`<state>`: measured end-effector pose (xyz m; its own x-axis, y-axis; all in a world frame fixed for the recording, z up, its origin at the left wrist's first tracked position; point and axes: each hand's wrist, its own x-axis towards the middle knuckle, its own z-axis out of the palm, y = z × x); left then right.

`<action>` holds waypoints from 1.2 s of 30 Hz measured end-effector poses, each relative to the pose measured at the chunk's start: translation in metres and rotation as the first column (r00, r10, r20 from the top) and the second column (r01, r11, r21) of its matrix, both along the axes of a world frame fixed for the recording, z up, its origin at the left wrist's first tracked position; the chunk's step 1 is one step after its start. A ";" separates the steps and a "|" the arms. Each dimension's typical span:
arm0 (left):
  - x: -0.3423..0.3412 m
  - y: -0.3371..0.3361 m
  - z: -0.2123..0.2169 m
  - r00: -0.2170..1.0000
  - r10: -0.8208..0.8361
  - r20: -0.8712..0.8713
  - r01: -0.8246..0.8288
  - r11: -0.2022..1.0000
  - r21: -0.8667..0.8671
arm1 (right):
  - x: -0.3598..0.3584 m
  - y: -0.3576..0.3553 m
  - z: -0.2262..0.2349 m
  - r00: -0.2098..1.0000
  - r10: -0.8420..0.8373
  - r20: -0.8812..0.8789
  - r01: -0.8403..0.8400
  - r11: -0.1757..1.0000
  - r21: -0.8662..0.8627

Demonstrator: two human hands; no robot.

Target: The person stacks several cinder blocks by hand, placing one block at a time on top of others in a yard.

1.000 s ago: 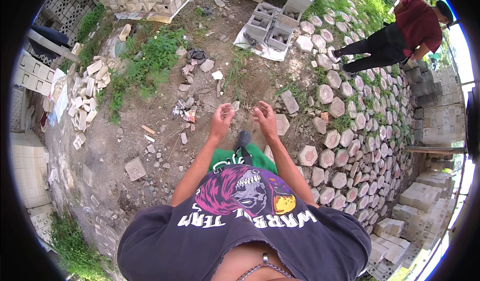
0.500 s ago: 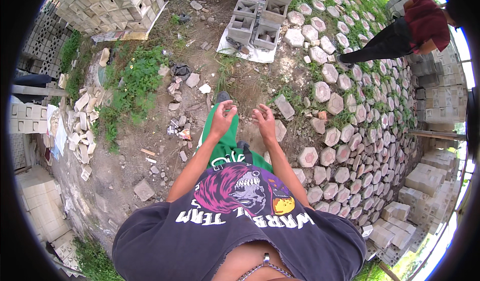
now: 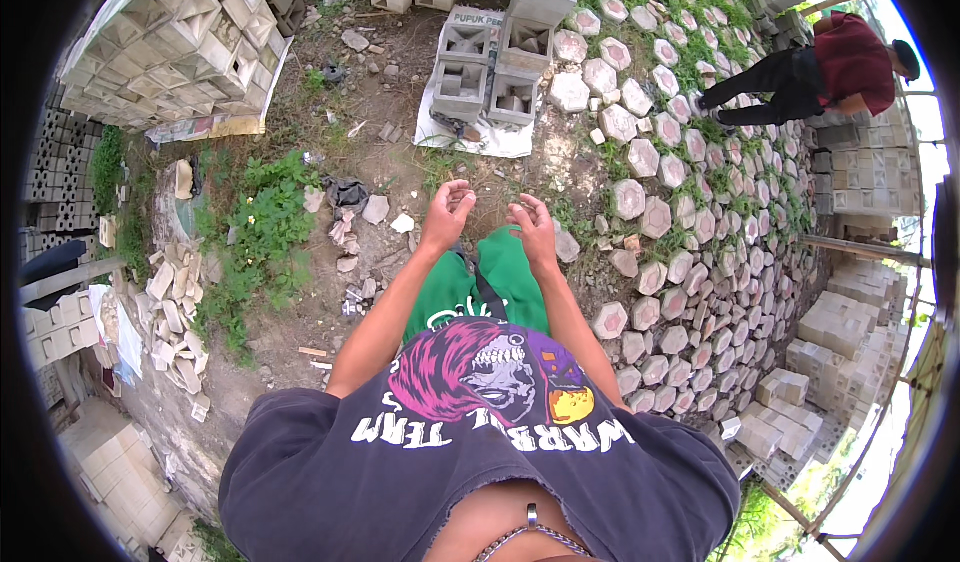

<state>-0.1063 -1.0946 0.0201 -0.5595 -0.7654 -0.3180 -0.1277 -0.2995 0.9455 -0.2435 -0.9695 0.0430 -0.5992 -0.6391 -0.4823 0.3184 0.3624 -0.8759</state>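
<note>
My left hand (image 3: 447, 215) and my right hand (image 3: 534, 230) are held out in front of me at waist height, palms partly up, fingers loosely curled and apart, with nothing in either. They hover over bare dirt. Just ahead of them lies a white sheet (image 3: 495, 140) carrying several grey hollow concrete blocks (image 3: 462, 90). A single hexagonal paver (image 3: 566, 247) lies on the ground right beside my right hand.
Rows of hexagonal pavers (image 3: 660, 262) cover the ground to the right. A large stack of decorative blocks (image 3: 185, 42) stands at upper left. Broken rubble (image 3: 170, 312) and weeds (image 3: 255, 237) lie left. A person in a red shirt (image 3: 850, 67) bends over at upper right.
I have moved forward: the hollow blocks on the white sheet and the big stack are nearer. My hands stay raised and empty, with the fingers a little more curled.
</note>
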 end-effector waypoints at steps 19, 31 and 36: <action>-0.134 -0.217 -0.099 0.931 -0.058 0.362 -0.015 0.981 0.194 | -0.197 -0.236 -0.109 0.997 0.013 0.071 -0.025 0.986 0.168; -0.247 -0.378 -0.327 0.766 0.070 0.639 -0.050 0.998 -0.049 | -0.269 -0.378 -0.334 0.988 0.130 0.085 -0.153 0.901 0.407; -0.261 -0.438 -0.491 0.596 0.245 0.765 -0.161 0.970 -0.185 | -0.286 -0.422 -0.496 0.991 0.121 0.056 -0.133 0.913 0.386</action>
